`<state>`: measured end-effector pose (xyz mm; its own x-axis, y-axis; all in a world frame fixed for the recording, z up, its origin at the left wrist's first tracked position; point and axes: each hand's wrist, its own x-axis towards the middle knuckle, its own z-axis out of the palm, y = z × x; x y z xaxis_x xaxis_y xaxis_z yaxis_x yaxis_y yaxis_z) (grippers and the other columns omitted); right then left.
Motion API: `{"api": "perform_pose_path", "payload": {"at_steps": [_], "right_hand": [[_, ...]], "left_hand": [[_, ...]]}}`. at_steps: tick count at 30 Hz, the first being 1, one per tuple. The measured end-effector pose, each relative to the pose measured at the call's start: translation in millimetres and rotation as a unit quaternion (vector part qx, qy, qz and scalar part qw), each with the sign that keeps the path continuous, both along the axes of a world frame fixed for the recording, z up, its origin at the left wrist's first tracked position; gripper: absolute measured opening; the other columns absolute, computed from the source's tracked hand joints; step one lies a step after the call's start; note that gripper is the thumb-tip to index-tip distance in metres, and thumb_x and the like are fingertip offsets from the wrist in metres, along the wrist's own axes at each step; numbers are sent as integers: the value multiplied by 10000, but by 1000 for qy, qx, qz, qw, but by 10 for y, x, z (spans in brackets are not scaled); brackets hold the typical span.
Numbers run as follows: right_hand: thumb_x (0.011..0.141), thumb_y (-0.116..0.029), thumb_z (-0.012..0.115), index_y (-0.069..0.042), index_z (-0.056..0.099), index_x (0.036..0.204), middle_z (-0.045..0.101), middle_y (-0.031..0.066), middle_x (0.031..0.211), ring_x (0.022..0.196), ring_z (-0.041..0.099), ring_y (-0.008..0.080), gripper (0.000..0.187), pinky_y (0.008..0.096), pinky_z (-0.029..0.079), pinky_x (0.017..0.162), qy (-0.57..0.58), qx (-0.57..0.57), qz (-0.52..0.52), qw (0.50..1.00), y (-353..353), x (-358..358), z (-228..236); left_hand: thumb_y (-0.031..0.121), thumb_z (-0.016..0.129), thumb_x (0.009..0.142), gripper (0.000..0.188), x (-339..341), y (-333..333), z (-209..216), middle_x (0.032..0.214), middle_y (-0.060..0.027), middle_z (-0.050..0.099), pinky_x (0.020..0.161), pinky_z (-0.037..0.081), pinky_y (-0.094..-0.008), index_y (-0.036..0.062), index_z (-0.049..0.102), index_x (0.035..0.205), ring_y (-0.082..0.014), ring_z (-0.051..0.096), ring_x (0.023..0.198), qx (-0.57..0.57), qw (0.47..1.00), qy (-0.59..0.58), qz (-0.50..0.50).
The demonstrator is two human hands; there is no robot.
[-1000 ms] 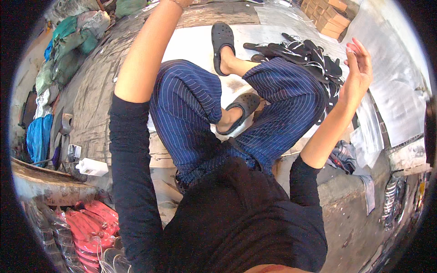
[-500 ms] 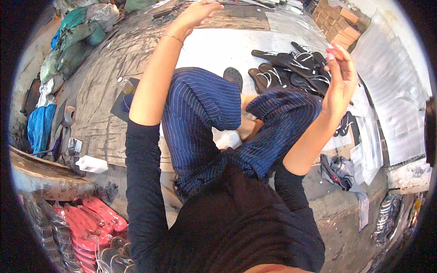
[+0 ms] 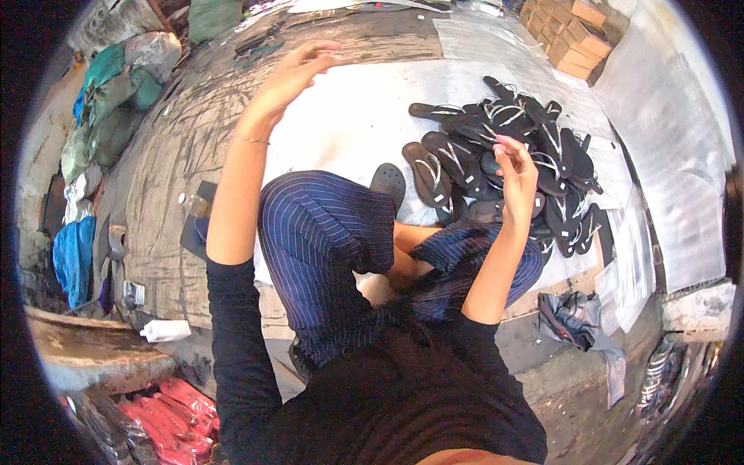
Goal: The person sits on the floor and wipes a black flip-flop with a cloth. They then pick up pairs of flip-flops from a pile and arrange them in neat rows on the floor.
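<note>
Posture: person seated cross-legged on a white sheet spread over the floor, legs in dark blue pinstriped trousers, black long-sleeved top
Left hand: raised high on an outstretched arm, fingers loosely curled and apart, palm turned down, nothing in it; a thin bracelet sits at the wrist
Right hand: raised at about shoulder level, forearm upright, fingers bent and drawn together near the thumb; cannot tell whether anything small is pinched between them
Hands to each other: well apart, one on each side of the knees
Pile of black flip-flops: lies on the white sheet ahead and to the right, just behind the right hand in this view; soles dark, straps pale; the hand is above it, not touching
Single flip-flop: at the left edge of the pile, sole up, near the right knee
Black clog: worn on the foot that pokes out beyond the left knee
Cardboard boxes: stacked at the far right, well beyond the pile
Left side: stuffed sacks in green and grey along the wall, a blue bag lower down
Near left: white plastic bottle lying on its side, red footwear bundled below it
Right, low: crumpled dark cloth on the concrete
</note>
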<state>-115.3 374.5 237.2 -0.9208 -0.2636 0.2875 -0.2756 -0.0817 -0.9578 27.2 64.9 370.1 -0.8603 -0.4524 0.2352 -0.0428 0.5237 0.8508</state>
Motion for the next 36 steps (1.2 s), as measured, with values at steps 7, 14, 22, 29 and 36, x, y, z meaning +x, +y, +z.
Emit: {"api": "perform_pose_path", "payload": {"at_steps": [7,14,22,29,36], "right_hand": [[837,-111,641,-75,661,1024,639,17,958,873,561,108,192,257,431,760,21,45,-30,998,295,50,68],[860,-197,645,-104,666,1026,642,7,1043,937,570,111,192,248,419,726,116,21,-29,993,729,584,560],[860,-242,625,-80,667,1051,645,17,1073,925,550,115,254,259,412,762,284,58,-81,954,1159,810,1325],[856,-211,617,-81,679,1024,655,4,1065,926,553,108,222,262,412,817,342,116,-115,925,1217,1072,1565],[818,-136,594,-126,673,1019,664,47,897,789,589,140,216,292,463,713,416,219,80,879,430,473,1262]], "left_hand": [[400,543,887,419,36,-453,-132,1277,-19,495,939,365,-354,145,568,1219,-174,458,1114,125,992,-2,16],[452,602,823,499,753,-432,-68,1229,-34,539,929,368,-409,135,569,1207,-164,504,1091,77,997,25,15],[335,545,898,353,1140,-578,527,1112,-53,604,780,431,-317,113,552,1172,-147,561,959,108,992,62,10],[396,556,862,386,1141,-782,655,1078,-58,589,817,408,-379,110,594,1118,-157,531,957,-20,994,7,103],[495,548,854,520,840,-966,-37,1324,-18,468,953,357,-414,167,542,1259,-165,441,1179,16,998,-25,53]]}}
